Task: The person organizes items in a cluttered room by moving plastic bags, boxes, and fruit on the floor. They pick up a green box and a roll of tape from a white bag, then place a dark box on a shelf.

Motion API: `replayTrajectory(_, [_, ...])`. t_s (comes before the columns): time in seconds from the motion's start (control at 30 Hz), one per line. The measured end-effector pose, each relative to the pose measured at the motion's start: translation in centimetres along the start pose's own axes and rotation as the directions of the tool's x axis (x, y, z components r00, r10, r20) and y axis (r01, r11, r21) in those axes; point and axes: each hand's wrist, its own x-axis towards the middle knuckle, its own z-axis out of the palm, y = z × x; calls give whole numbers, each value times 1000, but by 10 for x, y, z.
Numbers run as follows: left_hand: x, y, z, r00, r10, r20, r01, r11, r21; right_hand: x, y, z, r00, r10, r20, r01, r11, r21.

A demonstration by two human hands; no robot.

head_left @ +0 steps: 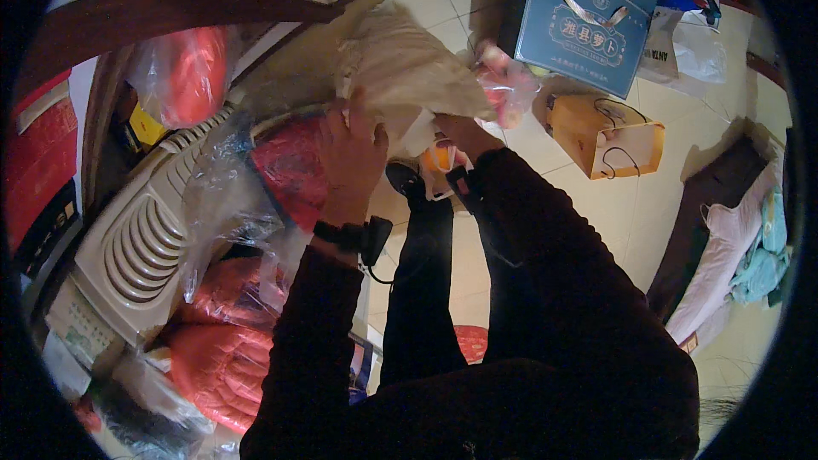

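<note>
A crumpled beige sheet [409,61], of cloth or paper, spreads in front of me. My left hand [351,153] is at its near left edge, fingertips against it and thumb apart; whether it grips is unclear. At the sheet's near right edge, my right hand [463,134] has hold of it, with the fingers partly hidden. Below the right hand, a plastic bag [442,169] with an orange round item [438,158] stands by my dark shoe [402,177]. A red plastic-wrapped bundle [294,166] lies beneath my left hand.
On the left are a beige ribbed plastic piece [144,243] and red padded bundles [220,364] in clear plastic. To the right stand a blue gift box [581,25] bearing writing, a bag of apples [508,86] and a yellow paper bag [575,134]. Cloths [722,236] lie far right.
</note>
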Motion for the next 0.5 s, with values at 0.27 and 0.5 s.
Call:
replayTrajectory(0.27, [21,-69,35,906,-101,412,132,990,-49,-30,-48,-20,974,-196,-118,192,980,-43])
replayTrajectory(0.5, [-29,-102,-48,791,-467,395,593,427,-682,12,-148,-10,993,-70,93,115,730,-674])
